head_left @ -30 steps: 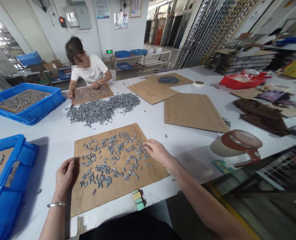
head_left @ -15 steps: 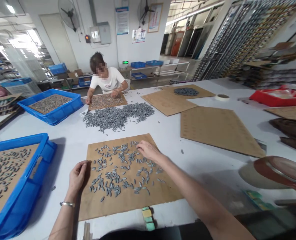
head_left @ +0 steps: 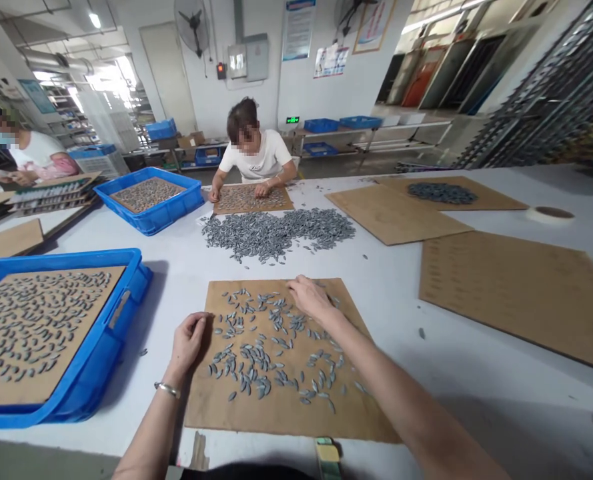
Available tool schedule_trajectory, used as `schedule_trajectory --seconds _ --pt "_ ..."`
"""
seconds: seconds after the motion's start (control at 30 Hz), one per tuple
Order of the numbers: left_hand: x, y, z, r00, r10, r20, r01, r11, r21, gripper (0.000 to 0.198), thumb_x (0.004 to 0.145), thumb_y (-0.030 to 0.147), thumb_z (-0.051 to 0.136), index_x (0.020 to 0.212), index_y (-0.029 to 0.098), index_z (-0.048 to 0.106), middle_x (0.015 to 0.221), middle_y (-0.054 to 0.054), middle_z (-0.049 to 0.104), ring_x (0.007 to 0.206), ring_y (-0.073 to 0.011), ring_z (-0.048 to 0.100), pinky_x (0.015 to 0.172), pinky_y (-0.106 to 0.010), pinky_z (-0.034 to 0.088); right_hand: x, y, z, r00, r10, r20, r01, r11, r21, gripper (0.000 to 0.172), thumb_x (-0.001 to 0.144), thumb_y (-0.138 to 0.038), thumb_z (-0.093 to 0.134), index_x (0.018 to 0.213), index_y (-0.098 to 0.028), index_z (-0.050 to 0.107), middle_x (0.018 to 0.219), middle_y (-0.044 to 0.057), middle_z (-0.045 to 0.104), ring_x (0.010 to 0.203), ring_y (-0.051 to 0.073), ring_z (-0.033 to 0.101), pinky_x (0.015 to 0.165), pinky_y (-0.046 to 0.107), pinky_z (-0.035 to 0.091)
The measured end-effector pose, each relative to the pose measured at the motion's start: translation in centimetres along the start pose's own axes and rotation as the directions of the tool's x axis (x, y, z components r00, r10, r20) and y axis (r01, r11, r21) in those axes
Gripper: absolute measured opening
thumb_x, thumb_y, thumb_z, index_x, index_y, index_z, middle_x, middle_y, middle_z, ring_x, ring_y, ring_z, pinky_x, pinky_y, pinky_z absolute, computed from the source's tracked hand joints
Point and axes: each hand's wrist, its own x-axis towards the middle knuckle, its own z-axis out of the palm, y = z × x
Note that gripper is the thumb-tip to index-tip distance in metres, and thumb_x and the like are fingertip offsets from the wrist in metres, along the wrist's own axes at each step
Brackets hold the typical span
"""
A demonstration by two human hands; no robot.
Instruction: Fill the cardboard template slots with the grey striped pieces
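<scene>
L hand [head_left: 189, 340] curled against left edge of cardboard sheet [head_left: 276, 417]; can't tell if gripping. R hand [head_left: 310, 298] palm down, fingers loose, on grey pieces [head_left: 256, 363] nr sheet's far edge. Sheet flat on tabletop [head_left: 401, 313]; blue crate [head_left: 101, 373] near on left.

Board [head_left: 276, 413] on table [head_left: 186, 267], nearest to viewer; small pieces [head_left: 271, 353] scattered on it. Left hand [head_left: 189, 340] at board's left edge, right hand [head_left: 309, 298] on its far part. Heap [head_left: 276, 233] behind board. Crate [head_left: 101, 373] to left. Second board [head_left: 516, 293] to right.
</scene>
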Motion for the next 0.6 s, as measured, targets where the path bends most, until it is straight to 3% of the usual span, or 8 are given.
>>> schedule_trajectory --seconds 0.1,0.17,0.23,0.3,0.37,0.47,0.53,0.6 --pt "-0.4 1.1 0.7 0.979 0.184 0.092 -0.198 0.967 0.164 0.034 0.101 0.043 0.051 0.110 0.020 0.075 0.116 -0.012 0.078 0.108 -0.0258 0.071 0.100 -0.045 0.054 -0.7 -0.2 0.2 0.989 -0.143 0.034 0.141 0.989 0.049 0.026 0.099 -0.022 0.056 0.117 -0.022 0.075 0.108 0.010 0.067 0.095 0.020 0.063 0.084 0.028 0.048" --pt "-0.5 2.4 1.6 0.911 0.323 0.256 -0.389 0.877 0.281 0.029 0.103 0.038 0.052 0.117 0.024 0.074 0.127 -0.011 0.075 0.121 -0.0266 0.065 0.108 -0.049 0.047 -1.5 -0.3 0.2 0.972 -0.225 0.068 0.220 0.972 0.083 0.027 0.098 -0.021 0.057 0.120 -0.023 0.073 0.110 0.009 0.067 0.097 0.020 0.064 0.084 0.028 0.049" --pt "-0.3 3.5 2.7 0.817 0.396 0.419 -0.544 0.770 0.333 0.027 0.103 0.033 0.054 0.123 0.028 0.073 0.135 -0.009 0.072 0.130 -0.0266 0.060 0.115 -0.054 0.038 -2.3 -0.3 0.0 0.980 -0.185 0.070 0.183 0.982 0.037 0.027 0.100 -0.021 0.054 0.119 -0.022 0.073 0.109 0.010 0.067 0.096 0.020 0.064 0.083 0.029 0.049" --pt "0.4 4.0 3.7 0.774 0.401 0.490 -0.605 0.695 0.388 0.025 0.102 0.033 0.058 0.121 0.030 0.074 0.136 -0.008 0.071 0.136 -0.0290 0.055 0.119 -0.058 0.030 -3.1 -0.3 -0.4 0.993 -0.108 0.046 0.110 0.993 -0.036 0.028 0.102 -0.021 0.050 0.114 -0.021 0.075 0.106 0.011 0.067 0.094 0.021 0.064 0.080 0.029 0.049" --pt "1.7 3.9 4.3 0.785 0.373 0.494 -0.592 0.684 0.426 0.026 0.102 0.031 0.057 0.122 0.028 0.073 0.136 -0.010 0.070 0.134 -0.0290 0.056 0.118 -0.057 0.032 -4.1 -0.3 -0.7 0.991 -0.120 0.053 0.123 0.991 -0.059 0.028 0.102 -0.021 0.049 0.114 -0.022 0.075 0.107 0.011 0.068 0.093 0.021 0.064 0.079 0.029 0.048" --pt "4.0 3.0 4.1 0.836 0.316 0.449 -0.521 0.716 0.465 0.028 0.104 0.028 0.052 0.120 0.025 0.074 0.136 -0.011 0.070 0.131 -0.0278 0.058 0.113 -0.053 0.041 -5.6 0.2 -1.0 0.976 -0.195 0.094 0.200 0.979 -0.041 0.029 0.101 -0.020 0.052 0.119 -0.025 0.074 0.111 0.009 0.068 0.098 0.021 0.065 0.081 0.029 0.049" --pt "4.9 2.8 3.7 0.877 0.295 0.379 -0.463 0.732 0.500 0.030 0.104 0.026 0.049 0.116 0.023 0.076 0.135 -0.013 0.070 0.127 -0.0281 0.060 0.110 -0.052 0.045 -6.7 0.5 -1.3 0.988 -0.136 0.079 0.143 0.985 -0.096 0.028 0.101 -0.020 0.050 0.114 -0.023 0.075 0.106 0.010 0.069 0.098 0.023 0.065 0.082 0.031 0.050" --pt "4.7 3.1 3.4 0.891 0.314 0.327 -0.445 0.739 0.505 0.031 0.105 0.026 0.047 0.115 0.021 0.075 0.133 -0.015 0.070 0.125 -0.0288 0.060 0.107 -0.052 0.048 -7.8 0.3 -1.6 0.997 -0.074 0.028 0.078 0.986 -0.149 0.030 0.102 -0.018 0.046 0.107 -0.020 0.075 0.101 0.012 0.069 0.095 0.024 0.065 0.082 0.034 0.050"
